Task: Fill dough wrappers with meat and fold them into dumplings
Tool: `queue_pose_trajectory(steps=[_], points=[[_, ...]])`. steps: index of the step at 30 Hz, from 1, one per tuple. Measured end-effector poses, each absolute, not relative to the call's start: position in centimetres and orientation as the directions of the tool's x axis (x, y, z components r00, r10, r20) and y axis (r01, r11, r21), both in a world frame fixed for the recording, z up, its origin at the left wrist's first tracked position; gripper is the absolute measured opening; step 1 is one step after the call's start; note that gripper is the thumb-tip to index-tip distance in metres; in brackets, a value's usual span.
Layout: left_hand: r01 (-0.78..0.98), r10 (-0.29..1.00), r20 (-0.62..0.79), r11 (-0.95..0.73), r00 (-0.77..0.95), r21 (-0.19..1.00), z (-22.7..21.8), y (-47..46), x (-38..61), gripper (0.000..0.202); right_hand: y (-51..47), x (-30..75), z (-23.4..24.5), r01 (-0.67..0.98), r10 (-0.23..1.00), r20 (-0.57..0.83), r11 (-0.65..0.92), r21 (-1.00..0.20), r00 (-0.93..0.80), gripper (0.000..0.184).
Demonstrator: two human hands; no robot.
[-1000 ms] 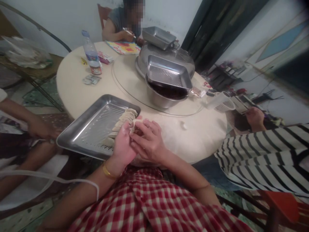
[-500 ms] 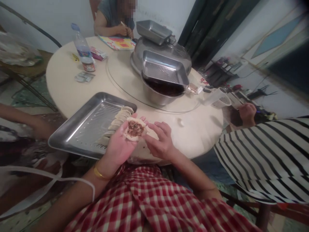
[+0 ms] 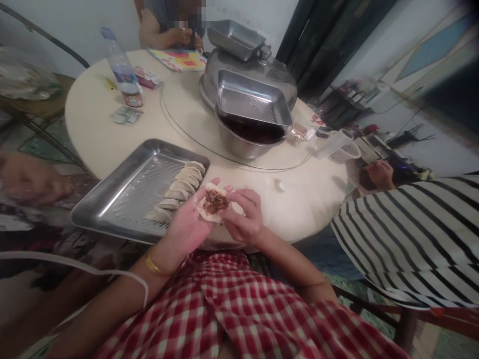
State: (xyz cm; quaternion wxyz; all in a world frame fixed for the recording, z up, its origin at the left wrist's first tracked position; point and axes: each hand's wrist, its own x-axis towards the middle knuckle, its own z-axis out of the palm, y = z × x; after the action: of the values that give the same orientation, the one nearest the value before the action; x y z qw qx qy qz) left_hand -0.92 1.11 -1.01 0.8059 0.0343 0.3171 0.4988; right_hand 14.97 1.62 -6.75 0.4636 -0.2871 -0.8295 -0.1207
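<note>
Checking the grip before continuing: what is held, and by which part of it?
An open, filled dumpling wrapper. The left hand cradles its underside; the fingers of the right hand touch its right edge, though a pinch is unclear.

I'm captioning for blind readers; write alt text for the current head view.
A left hand holds an open, filled dumpling, the right hand touching its edge. Nearby, a metal tray bears a row of dumplings on a round table.

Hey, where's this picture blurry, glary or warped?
In the head view, glare streaks the metal tray; in that same view, another person's hand at left is blurred, the open dumpling looks slightly soft, and the striped shirt seems stretched toward the right edge.
</note>
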Motion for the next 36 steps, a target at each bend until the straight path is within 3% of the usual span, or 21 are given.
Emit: queue_pose_trajectory(steps=[3, 9, 14, 20, 26, 30, 33, 36], points=[[-0.770, 0.836, -0.449, 0.502, 0.316, 0.393, -1.8, 0.9, -0.7, 0.035, 1.0, 14.4, -5.3, 0.617, 0.487, 0.806, 0.760, -0.201, -0.337, 0.014], [-0.713, 0.887, -0.307, 0.460, 0.345, 0.529, -3.4, -0.1, -0.4, 0.023, 0.6, 13.5, -3.2, 0.591, 0.606, 0.771, 0.700, -0.402, -0.193, 0.011], [-0.697, 0.921, -0.194, 0.384, 0.338, 0.606, -3.6, -0.5, -0.1, 0.020, 0.9, 13.0, -3.7, 0.538, 0.759, 0.644, 0.584, -0.607, -0.097, 0.011], [-0.703, 0.926, -0.187, 0.372, 0.329, 0.606, -3.9, -0.3, -0.1, 0.016, 1.2, 12.6, -4.2, 0.465, 0.813, 0.582, 0.523, -0.714, -0.021, 0.010], [-0.703, 0.926, -0.251, 0.378, 0.283, 0.603, -3.5, -0.2, -0.4, 0.013, 1.5, 13.2, -4.2, 0.466, 0.757, 0.627, 0.628, -0.623, -0.183, 0.022], [-0.689, 0.900, -0.330, 0.430, 0.283, 0.583, -2.9, -0.3, -0.8, 0.015, 2.1, 14.3, -4.4, 0.278, 0.775, 0.520, 0.620, -0.733, -0.358, 0.044], [-0.638, 0.878, -0.374, 0.475, 0.298, 0.606, -2.7, -0.4, -1.0, 0.020, 2.6, 15.0, -4.4, 0.265, 0.797, 0.413, 0.555, -0.788, -0.440, 0.068], [-0.603, 0.872, -0.388, 0.487, 0.297, 0.632, -2.8, -0.8, -1.2, 0.019, 2.6, 15.2, -4.3, 0.252, 0.777, 0.376, 0.549, -0.797, -0.504, 0.054]])
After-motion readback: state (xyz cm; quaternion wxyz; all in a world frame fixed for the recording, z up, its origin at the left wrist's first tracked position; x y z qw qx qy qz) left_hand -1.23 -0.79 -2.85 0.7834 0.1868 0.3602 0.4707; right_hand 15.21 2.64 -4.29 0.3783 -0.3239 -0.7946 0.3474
